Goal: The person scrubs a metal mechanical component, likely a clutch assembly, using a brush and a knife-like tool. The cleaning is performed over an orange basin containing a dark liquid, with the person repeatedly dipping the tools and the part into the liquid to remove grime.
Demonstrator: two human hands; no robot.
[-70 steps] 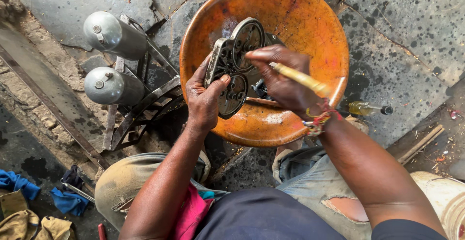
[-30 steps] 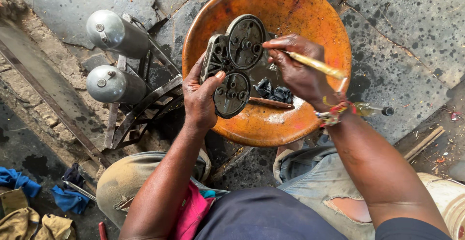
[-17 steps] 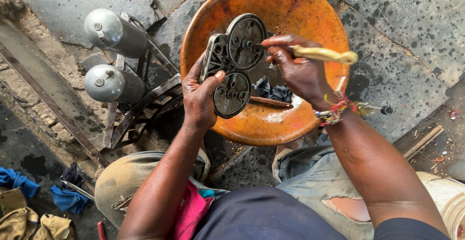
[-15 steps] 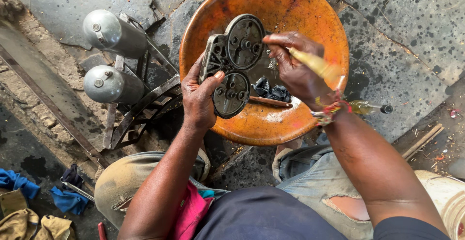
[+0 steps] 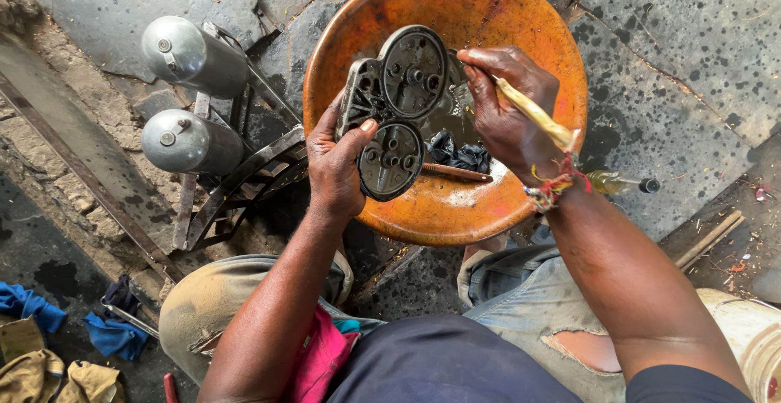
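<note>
Fingers of the left hand (image 5: pixel 338 167) are curled closed around a dark metal part (image 5: pixel 393 118) made of two round plates with small holes, the thumb pressed on the rim of the nearer plate and the other fingers wrapped behind its left edge. The part is held upright over the left half of an orange basin (image 5: pixel 455 13) that sits on the cracked stone floor (image 5: pixel 691 61). The right hand (image 5: pixel 508 106), to the right of the part, is closed around a yellowish brush handle (image 5: pixel 541 118); its fingertips touch the right edge of the farther plate, and the brush's head is hidden. A dark rag (image 5: pixel 460 155) and a thin rod (image 5: pixel 455 173) lie in the basin between the hands. Left of the basin stand two grey metal cylinders (image 5: pixel 191 98) on a frame.
</note>
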